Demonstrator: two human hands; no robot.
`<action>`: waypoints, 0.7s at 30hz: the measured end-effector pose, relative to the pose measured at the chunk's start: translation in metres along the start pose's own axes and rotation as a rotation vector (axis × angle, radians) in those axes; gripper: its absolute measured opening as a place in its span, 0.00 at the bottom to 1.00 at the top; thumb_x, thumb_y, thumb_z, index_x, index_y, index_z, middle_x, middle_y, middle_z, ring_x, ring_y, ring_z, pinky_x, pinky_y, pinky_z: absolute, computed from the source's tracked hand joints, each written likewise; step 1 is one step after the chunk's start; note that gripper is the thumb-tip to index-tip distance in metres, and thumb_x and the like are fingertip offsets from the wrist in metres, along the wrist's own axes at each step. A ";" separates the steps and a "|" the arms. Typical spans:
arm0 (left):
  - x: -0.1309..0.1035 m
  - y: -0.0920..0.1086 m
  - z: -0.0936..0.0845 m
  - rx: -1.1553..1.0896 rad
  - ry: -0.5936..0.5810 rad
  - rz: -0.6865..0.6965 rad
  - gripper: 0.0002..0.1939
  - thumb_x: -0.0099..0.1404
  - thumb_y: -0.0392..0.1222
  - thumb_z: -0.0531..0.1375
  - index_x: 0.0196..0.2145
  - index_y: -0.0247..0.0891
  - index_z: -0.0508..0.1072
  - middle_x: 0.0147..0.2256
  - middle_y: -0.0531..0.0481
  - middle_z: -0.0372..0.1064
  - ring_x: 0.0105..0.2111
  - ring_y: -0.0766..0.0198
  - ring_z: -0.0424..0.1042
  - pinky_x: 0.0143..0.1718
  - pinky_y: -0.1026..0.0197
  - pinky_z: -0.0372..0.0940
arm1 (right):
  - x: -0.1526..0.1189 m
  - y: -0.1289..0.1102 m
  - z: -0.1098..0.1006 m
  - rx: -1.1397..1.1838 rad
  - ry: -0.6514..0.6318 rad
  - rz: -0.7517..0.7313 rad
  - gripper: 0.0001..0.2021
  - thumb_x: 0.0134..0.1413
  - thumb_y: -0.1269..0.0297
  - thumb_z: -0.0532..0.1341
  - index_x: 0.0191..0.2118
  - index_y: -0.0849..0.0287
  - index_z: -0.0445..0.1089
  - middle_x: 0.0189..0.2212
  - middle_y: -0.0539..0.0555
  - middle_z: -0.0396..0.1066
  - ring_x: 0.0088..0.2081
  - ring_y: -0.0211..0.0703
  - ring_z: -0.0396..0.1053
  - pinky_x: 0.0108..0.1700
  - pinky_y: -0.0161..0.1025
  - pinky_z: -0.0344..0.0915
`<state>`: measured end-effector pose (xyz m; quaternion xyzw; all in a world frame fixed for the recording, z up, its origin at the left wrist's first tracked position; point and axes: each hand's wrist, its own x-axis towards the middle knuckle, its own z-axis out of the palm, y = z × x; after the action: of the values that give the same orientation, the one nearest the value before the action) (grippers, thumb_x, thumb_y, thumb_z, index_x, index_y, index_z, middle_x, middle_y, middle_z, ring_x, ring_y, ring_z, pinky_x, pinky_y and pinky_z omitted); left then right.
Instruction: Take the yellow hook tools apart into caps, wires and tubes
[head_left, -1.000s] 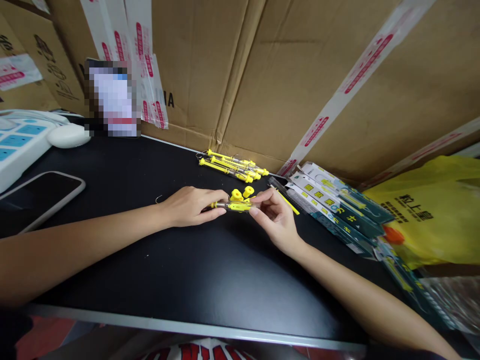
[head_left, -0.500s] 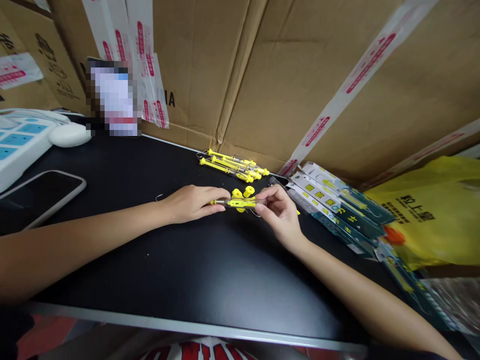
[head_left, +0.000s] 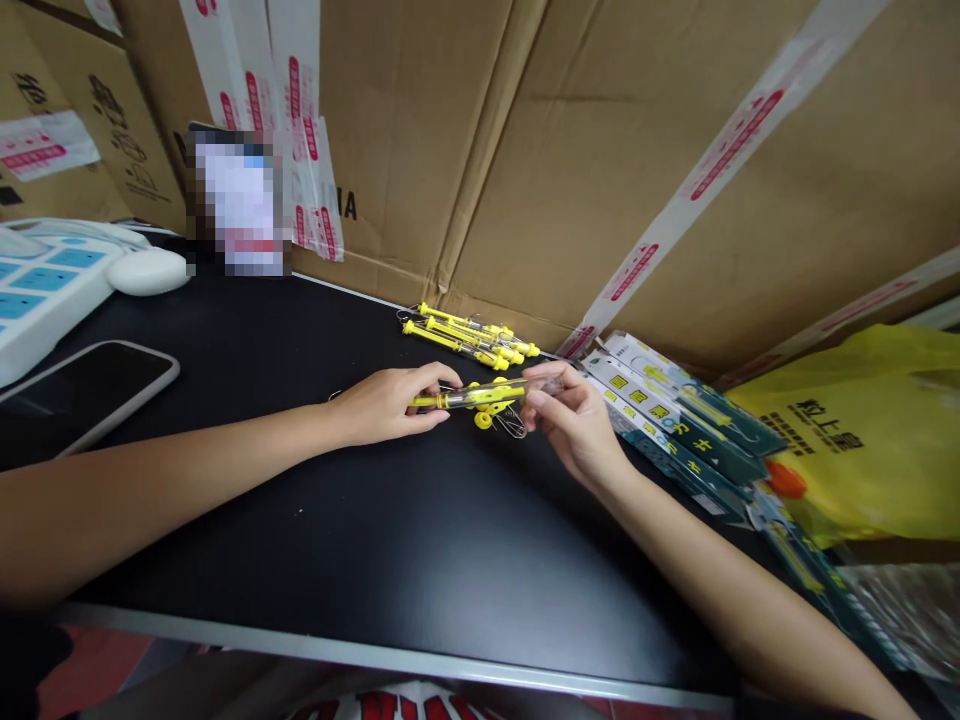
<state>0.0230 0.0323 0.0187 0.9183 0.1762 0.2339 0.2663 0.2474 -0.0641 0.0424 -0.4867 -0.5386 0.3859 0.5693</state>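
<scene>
Left hand (head_left: 390,402) grasping, the yellow stem (head_left: 428,402) between thumb and fingers; right hand (head_left: 576,415) likewise engaged, thumb and fingertips pinching the opposite, transparent end of a slim clear tube (head_left: 491,393).

Backdrop, large cardboard (head_left: 637,90) faced with printed tape; before it, a black table (head_left: 360,560), smooth and dark; at its right side, a stack of narrow printed cartons (head_left: 667,405); near the rear edge, a bundle of yellow-ended tubes (head_left: 469,335), lying side by side and overlapping.

Clear tube located between the two hands, over the table, roughly level; judged light, stiff and thin-walled, probably hard plastic; smooth surface likely to slip or roll under dry fingertips; wall may crack or flex if squeezed at mid-length; recommended hold is a light pinch close to each end, stem and tube kept in line; the stem's outer end lies within the left hand, so its form cannot be confirmed.

Smallest items: loose yellow pieces (head_left: 483,421) beneath the tube; thin wire (head_left: 513,426) beside them, judged springy, liable to snag and best lifted by its curved portion.
</scene>
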 end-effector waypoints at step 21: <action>0.001 -0.002 0.001 0.048 0.011 0.043 0.12 0.68 0.46 0.51 0.37 0.37 0.68 0.21 0.58 0.61 0.21 0.71 0.60 0.26 0.68 0.52 | 0.020 -0.022 -0.034 -0.066 0.101 -0.135 0.13 0.52 0.51 0.58 0.41 0.50 0.69 0.28 0.49 0.64 0.30 0.38 0.64 0.27 0.36 0.63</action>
<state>0.0236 0.0340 0.0170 0.9267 0.1632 0.2402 0.2383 0.2815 -0.0542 0.0709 -0.4863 -0.5533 0.3037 0.6042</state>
